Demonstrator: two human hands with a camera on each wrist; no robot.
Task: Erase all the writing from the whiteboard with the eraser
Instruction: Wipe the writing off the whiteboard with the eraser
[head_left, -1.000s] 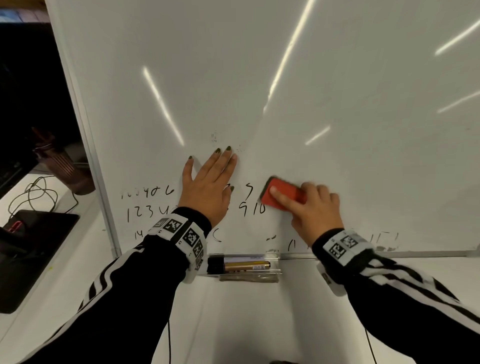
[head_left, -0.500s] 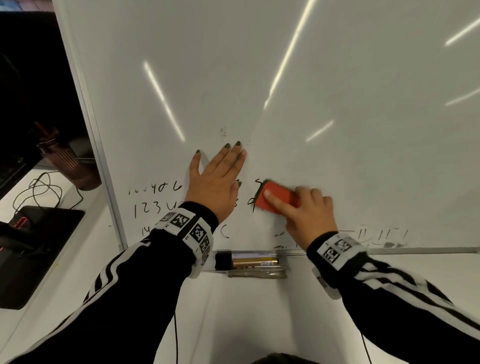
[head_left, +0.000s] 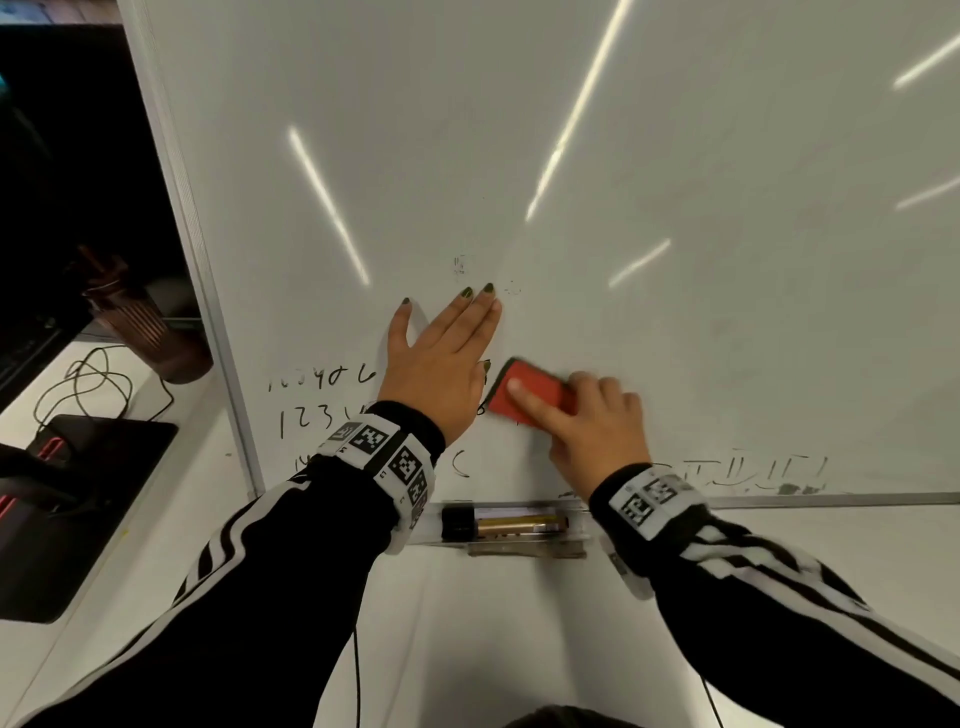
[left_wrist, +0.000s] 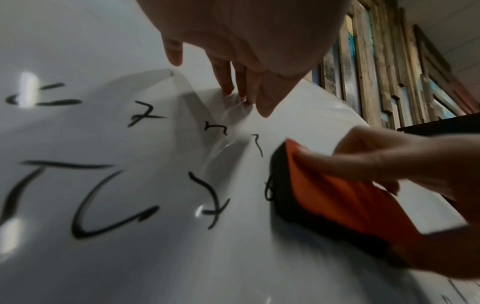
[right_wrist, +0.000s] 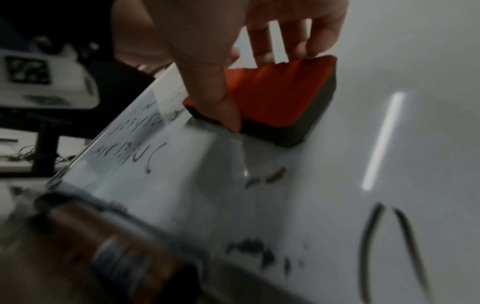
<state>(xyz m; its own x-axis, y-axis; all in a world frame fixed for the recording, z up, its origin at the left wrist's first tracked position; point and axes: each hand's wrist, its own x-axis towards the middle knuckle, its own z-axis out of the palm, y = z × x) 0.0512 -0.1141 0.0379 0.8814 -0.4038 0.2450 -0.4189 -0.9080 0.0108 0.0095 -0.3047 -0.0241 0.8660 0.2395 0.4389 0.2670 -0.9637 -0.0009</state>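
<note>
The eraser (head_left: 531, 393) has slid leftwards across the whiteboard (head_left: 675, 260) over the last second and now sits almost against the thumb of the left hand (head_left: 441, 364), at centre frame in the head view. The digits that stood between the hands a second ago are mostly gone or covered, so the clearing is, by judgement, advancing towards the left-hand rows.

The right hand (head_left: 597, 426) pinches the one eraser, thumb on its lower edge and fingers on the upper, its dark felt flat on the board. The left hand lies spread, palm and straight fingers pressed to the board, holding nothing.

Three rows of writing (head_left: 322, 415) remain at lower left, partly under the left wrist, and one smeared strip (head_left: 753, 475) runs along the bottom edge at lower right. One marker (head_left: 504, 522) rests in the tray below the board. On the bench at far left stand one dark cup (head_left: 150, 332) and one black device (head_left: 72, 499).
</note>
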